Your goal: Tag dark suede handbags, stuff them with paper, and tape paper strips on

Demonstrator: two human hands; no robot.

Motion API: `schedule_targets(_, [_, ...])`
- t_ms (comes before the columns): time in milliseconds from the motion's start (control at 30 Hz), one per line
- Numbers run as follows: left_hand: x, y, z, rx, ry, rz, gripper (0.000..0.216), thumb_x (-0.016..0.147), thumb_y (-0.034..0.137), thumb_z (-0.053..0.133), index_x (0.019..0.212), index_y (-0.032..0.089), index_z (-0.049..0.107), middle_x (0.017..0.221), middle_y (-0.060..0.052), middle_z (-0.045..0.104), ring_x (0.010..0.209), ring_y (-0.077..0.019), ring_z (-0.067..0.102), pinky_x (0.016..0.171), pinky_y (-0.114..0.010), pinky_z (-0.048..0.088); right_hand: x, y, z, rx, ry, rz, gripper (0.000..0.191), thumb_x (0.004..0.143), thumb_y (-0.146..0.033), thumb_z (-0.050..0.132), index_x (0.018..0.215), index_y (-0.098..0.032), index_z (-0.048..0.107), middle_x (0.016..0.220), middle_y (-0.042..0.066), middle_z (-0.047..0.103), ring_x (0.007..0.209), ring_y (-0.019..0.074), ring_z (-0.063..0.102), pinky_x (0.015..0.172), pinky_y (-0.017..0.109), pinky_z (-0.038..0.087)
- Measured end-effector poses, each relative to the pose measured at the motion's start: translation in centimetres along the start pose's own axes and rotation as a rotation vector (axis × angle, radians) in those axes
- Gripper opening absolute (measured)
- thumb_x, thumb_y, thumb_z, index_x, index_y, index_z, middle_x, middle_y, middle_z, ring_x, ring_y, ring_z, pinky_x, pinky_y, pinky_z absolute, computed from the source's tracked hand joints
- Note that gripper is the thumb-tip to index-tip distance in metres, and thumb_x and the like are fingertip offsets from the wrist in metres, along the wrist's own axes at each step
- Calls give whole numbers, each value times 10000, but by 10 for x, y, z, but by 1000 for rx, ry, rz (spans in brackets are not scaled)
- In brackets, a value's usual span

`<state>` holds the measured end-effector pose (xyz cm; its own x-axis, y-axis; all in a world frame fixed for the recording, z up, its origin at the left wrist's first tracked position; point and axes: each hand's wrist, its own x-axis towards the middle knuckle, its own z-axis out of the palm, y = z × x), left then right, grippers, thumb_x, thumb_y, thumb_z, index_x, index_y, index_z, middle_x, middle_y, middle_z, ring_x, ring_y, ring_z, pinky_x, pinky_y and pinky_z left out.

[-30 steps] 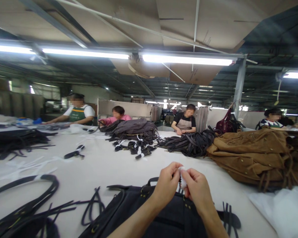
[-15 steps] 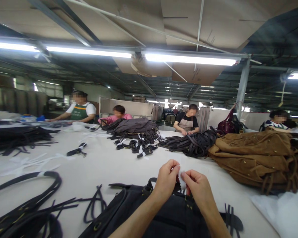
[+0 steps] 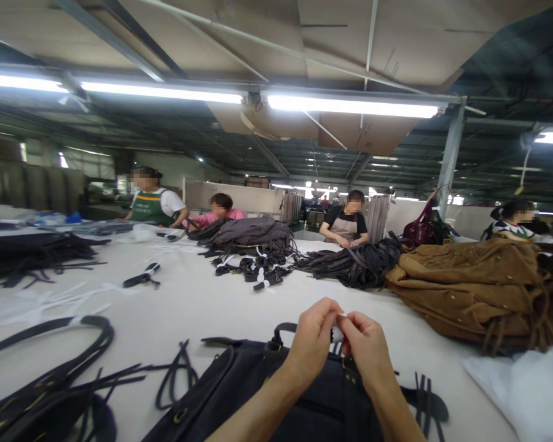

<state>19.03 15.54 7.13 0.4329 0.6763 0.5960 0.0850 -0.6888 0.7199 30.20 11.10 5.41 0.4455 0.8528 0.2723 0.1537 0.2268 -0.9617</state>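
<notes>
White strip (image 3: 336,334), small, held above the top edge of a black bag (image 3: 225,380); whether any part is wrapped around cannot be told. Pinched between the fingertips of the left hand (image 3: 311,339) and right hand (image 3: 367,344), set close together. Judged light, thin, pliable, easily creased; best gripped by its ends. Bag judged soft-sided, best lifted by its handle (image 3: 284,326).

Front bag (image 3: 322,396): blackish navy, yellow metal fittings (image 3: 179,416). Pinched scrap (image 3: 337,333): white. Desk (image 3: 184,310): off-white. Stacked bags (image 3: 465,288), right: tan-brown. Strap heap (image 3: 366,264): charcoal black. Far bag (image 3: 415,230): maroon. Left co-worker's apron (image 3: 147,210): dark green, orange-yellow band. Sleeve (image 3: 206,218) beside: pink. Other apron (image 3: 347,228): taupe. Plastic sheet (image 3: 534,393): cloudy white.
</notes>
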Motion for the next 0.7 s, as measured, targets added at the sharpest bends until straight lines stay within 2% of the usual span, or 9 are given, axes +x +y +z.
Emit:
schedule_targets(133, [0,3,1,-5,26,11,222,929,249,405,840,204,603,731,25,567,712,-136,514,667,-232,392,-1,3,9,95,76,17,345,803,-476,552,616,-187,547,420,-75,437,415,74,376,439,212,278])
schedule_targets(300, [-1,0,-2,2,7,13,211,920,249,418,858,207,614,765,19,609,698,-136,533,665,-230,414,-1,11,16,232,81,44,316,786,-493,584,704,-191,540,434,-91,429,405,57,328,407,187,242])
schedule_targets(367, [-1,-2,-4,1,-17,14,213,915,234,412,858,206,615,763,19,620,677,-133,538,657,-230,417,0,12,16,327,64,73,307,748,-485,639,773,-205,517,489,-81,507,414,66,405,411,179,298])
schedule_targets(467, [2,-7,-7,46,-10,23,228,911,222,397,841,206,614,752,15,624,693,-141,549,671,-239,417,0,9,14,505,-8,119,360,700,-415,704,907,-223,481,644,-39,626,541,125,593,506,219,457])
schedule_targets(567, [8,-7,-9,108,8,46,208,894,198,394,842,211,595,737,23,605,693,-145,544,674,-245,408,0,4,10,605,-76,141,341,752,-381,635,1011,-213,490,726,-2,662,651,164,662,612,283,532])
schedule_targets(633, [12,-4,-10,153,-15,75,183,879,182,401,846,216,578,731,27,592,692,-147,540,667,-245,398,0,2,8,590,-94,114,327,787,-428,601,1015,-212,512,747,4,666,665,166,664,631,297,540])
schedule_targets(700, [15,-1,-11,199,-65,107,173,878,180,401,840,219,565,723,27,586,686,-148,537,653,-243,386,0,1,5,463,-81,49,342,801,-495,593,987,-213,538,720,-8,651,627,160,645,585,277,522])
